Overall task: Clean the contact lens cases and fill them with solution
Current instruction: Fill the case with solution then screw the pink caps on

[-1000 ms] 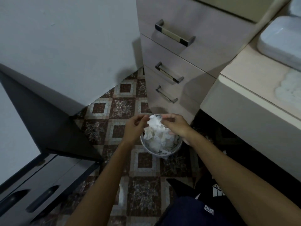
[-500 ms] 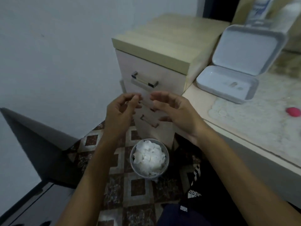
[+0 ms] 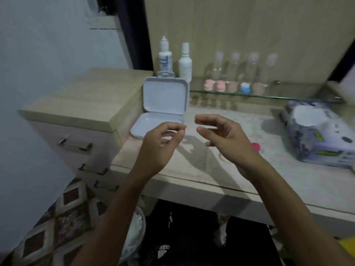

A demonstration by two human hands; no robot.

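Hands hover over your pale speckled desk (image 3: 211, 169): left hand (image 3: 159, 144) and right hand (image 3: 228, 139) loosely curled, holding nothing, near the hinged white plastic box (image 3: 163, 104), lid upright.

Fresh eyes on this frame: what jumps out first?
Both bare hands, left hand and right hand, hover empty above the counter at centre frame. Just behind the left one a white hinged case stands open. Farther back stand two white solution bottles, and a glass shelf carries pink and blue lens cases.
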